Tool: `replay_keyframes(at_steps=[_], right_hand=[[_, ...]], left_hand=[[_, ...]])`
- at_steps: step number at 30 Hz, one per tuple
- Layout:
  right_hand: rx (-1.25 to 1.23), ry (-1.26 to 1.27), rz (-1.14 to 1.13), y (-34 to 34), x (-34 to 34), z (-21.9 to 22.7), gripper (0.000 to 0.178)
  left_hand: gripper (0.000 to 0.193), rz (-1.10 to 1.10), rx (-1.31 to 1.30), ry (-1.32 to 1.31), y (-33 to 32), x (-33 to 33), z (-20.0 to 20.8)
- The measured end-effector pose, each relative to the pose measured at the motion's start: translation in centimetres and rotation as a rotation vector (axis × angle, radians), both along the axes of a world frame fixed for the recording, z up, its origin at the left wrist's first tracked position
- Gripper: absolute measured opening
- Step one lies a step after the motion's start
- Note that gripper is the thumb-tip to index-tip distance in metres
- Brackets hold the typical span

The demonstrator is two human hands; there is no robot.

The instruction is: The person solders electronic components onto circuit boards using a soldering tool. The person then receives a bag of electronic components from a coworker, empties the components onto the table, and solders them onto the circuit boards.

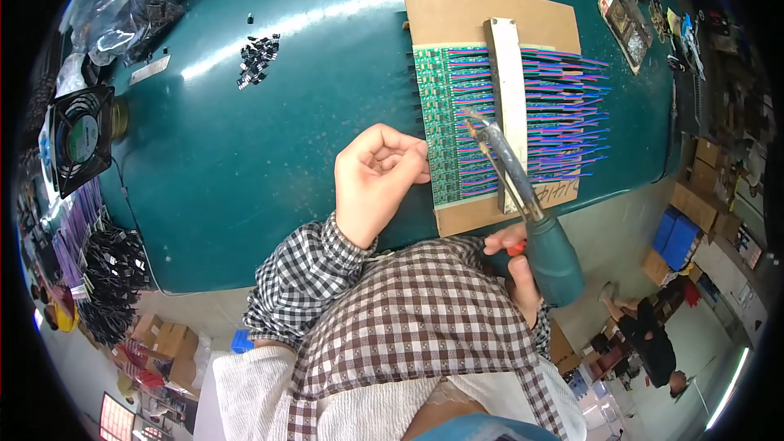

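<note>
Head view: teal-handled soldering gun [557, 265]; green circuit boards [439, 114].

From my remote seat I count two hands, a left hand [380, 180] and a right hand [524, 278], and one soldering tool [543, 237]. I make it one bench [245, 196], one cardboard sheet [498, 16], one pale bar [513, 98] and one fan [82, 140]. I see one loose pile of small black parts [258, 60], its pieces too small and tangled to number. The green circuit boards [441, 131] form one column; they and the coloured wires [563, 114] are too tightly packed for me to count.
</note>
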State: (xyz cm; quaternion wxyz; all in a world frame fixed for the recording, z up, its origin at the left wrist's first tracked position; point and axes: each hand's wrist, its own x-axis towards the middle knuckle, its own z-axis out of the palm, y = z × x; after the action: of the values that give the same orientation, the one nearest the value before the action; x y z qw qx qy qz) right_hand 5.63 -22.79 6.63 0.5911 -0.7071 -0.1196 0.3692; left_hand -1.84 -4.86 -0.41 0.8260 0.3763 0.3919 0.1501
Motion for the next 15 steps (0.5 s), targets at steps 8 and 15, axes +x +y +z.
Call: replay_keyframes(at_steps=[8,15], right_hand=[[0.045,0.125,0.010,-1.4,-0.2,-0.7,0.032],[-0.020,0.120,-0.019,-1.5,-0.6,-0.7,0.028]], left_hand=[[0.007,-0.019,0.014,-0.004,0.2,-0.1,-0.4],[0.008,-0.035,0.015,0.019,0.3,-0.1,-0.3]])
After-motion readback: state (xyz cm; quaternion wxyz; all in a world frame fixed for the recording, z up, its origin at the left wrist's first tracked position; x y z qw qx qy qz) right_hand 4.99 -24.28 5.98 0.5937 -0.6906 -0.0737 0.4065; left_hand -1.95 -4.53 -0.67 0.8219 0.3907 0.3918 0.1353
